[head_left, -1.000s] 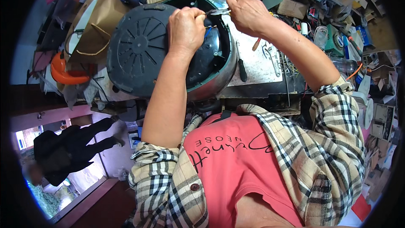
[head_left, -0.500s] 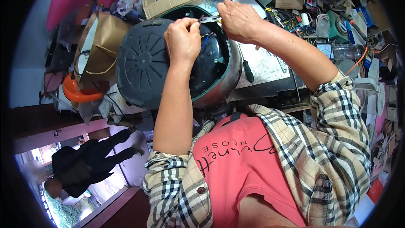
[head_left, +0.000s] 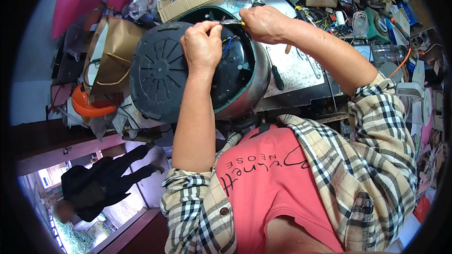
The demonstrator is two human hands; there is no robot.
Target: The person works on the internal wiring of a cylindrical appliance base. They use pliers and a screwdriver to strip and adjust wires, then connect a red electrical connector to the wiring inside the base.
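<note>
My right hand [head_left: 264, 25] is closed around a pair of pliers [head_left: 231, 22] with a bit of yellow on the handle. The jaws reach the fingertips of my left hand [head_left: 202, 47], which pinches something too small to make out. Both hands are above an opened metal appliance housing [head_left: 258, 82] with a dark green rim and a black inside. Blue and yellow wires [head_left: 229, 43] stick up inside it. A black base cover [head_left: 160, 73] with radiating slots leans against the housing's left side, partly behind my left wrist.
A green-handled screwdriver [head_left: 277, 78] lies on a white board [head_left: 296, 73] right of the housing. A paper bag [head_left: 113, 51] and an orange curved part [head_left: 90, 104] are at left. Behind stands a cardboard box [head_left: 190, 3]. Tangled wires and tools crowd the right. A person [head_left: 101, 178] appears lower left.
My right hand has come slightly left and down, and the pliers lie flatter against my left fingertips. The left hand has barely shifted. The person at lower left has moved a little.
</note>
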